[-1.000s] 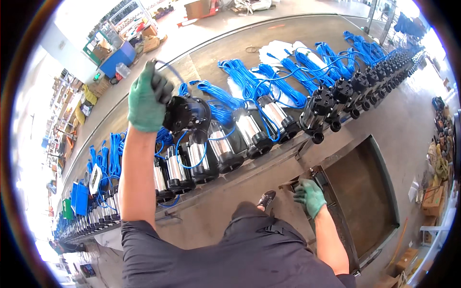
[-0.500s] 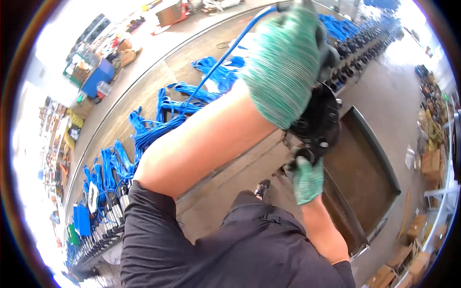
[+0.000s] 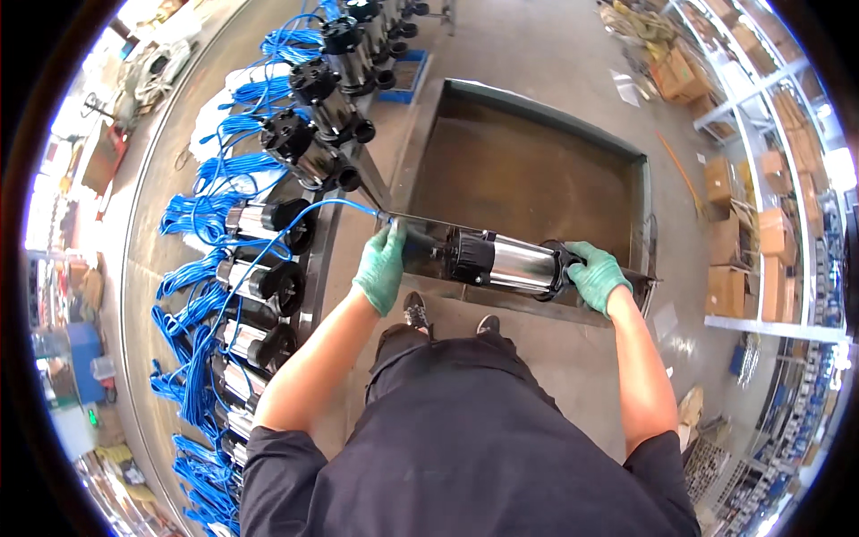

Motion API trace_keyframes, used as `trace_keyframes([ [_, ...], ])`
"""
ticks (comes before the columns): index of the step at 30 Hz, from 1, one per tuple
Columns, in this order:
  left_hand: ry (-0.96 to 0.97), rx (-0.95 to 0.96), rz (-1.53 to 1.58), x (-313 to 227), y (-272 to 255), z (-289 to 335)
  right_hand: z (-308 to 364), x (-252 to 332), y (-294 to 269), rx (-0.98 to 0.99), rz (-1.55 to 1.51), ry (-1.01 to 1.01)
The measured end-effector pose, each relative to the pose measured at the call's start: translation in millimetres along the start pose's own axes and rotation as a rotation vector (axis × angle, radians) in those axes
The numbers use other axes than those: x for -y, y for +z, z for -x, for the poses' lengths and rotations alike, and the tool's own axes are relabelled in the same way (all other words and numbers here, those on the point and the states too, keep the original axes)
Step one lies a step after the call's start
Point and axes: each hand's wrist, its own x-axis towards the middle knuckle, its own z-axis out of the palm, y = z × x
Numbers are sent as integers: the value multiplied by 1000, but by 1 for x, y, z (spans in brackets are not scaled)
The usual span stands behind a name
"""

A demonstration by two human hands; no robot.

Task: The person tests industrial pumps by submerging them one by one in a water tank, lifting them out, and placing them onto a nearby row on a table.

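Note:
A submersible pump (image 3: 519,265), a shiny steel cylinder with black ends, lies sideways at the near edge of a water-filled metal tank (image 3: 646,179). My right hand (image 3: 598,276), in a green knit glove, grips its black right end. My left hand (image 3: 380,268), gloved alike, is closed near the pump's left side, with a blue cable (image 3: 335,202) running to its fingertips. Beside those fingers a dark, blurred piece (image 3: 418,246) reaches toward the pump; whether I hold it too is unclear.
Steel-and-black pumps (image 3: 304,148) with blue cable bundles (image 3: 201,215) line the bench (image 3: 143,259) at my left. Behind the tank's left corner sits a blue tray (image 3: 407,76). Cardboard boxes (image 3: 723,291) and shelving (image 3: 761,329) stand at the right.
The view has swung toward the tank. My raised left hand has come down to the left, and the pump now lies level between my hands at the tank's near edge.

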Motion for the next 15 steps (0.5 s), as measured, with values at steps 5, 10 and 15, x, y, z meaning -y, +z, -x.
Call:
trace_keyframes([
  [5, -138, -48, 99, 84, -12, -35, -12, -44, 20, 13, 153, 55],
  [10, -301, -112, 41, 121, -23, -54, -18, -28, 28, 3, 351, 55],
  [15, -420, -244, -148, 112, -36, -39, -7, -16, 36, -67, 312, 135],
])
